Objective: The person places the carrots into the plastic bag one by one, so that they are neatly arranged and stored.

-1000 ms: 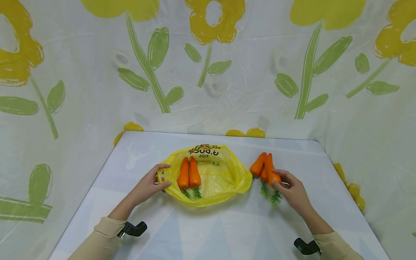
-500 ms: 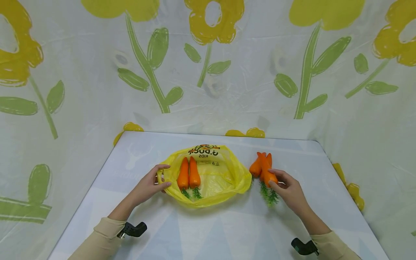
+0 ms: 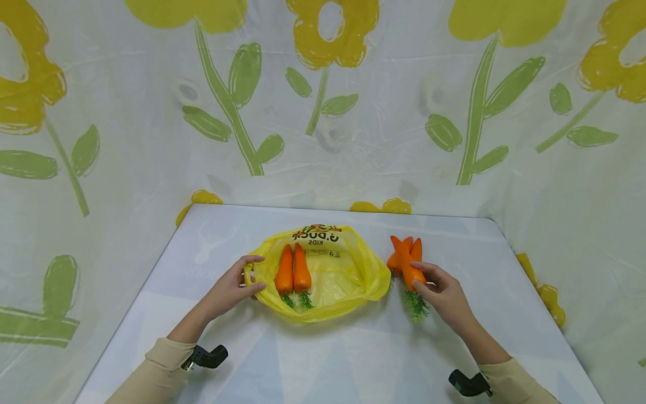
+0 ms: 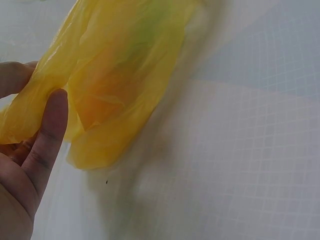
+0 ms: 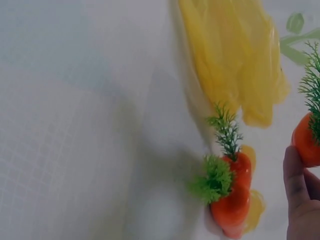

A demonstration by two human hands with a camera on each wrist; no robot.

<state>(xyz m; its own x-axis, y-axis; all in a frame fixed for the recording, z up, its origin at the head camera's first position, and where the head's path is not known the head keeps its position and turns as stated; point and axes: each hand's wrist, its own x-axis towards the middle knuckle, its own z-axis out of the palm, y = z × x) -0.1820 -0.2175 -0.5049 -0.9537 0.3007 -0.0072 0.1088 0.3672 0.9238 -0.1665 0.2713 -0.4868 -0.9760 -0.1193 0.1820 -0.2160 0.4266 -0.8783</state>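
Observation:
A yellow plastic bag (image 3: 348,283) lies with its mouth spread toward me in the head view. My left hand (image 3: 236,285) holds its left rim, thumb and fingers around the thin plastic (image 4: 50,85). Two orange toy carrots (image 3: 285,272) with green tops rest side by side inside the bag. Right of it, my right hand (image 3: 446,293) pinches another toy carrot (image 3: 405,259) near its leafy end; the right wrist view shows this carrot (image 5: 304,137) raised off the table. Below it lie two more carrots (image 5: 231,206), partly hidden behind it in the head view.
A pale table (image 3: 323,365) with light blue triangles bears everything. Behind and beside it hangs a whitish curtain (image 3: 378,140) printed with yellow flowers. Black wrist cameras (image 3: 208,356) sit on both forearms.
My right hand has drawn its carrot slightly left, and the carrot's tip now leans left, crossing over the other two carrots. The left hand and the bag have stayed in place.

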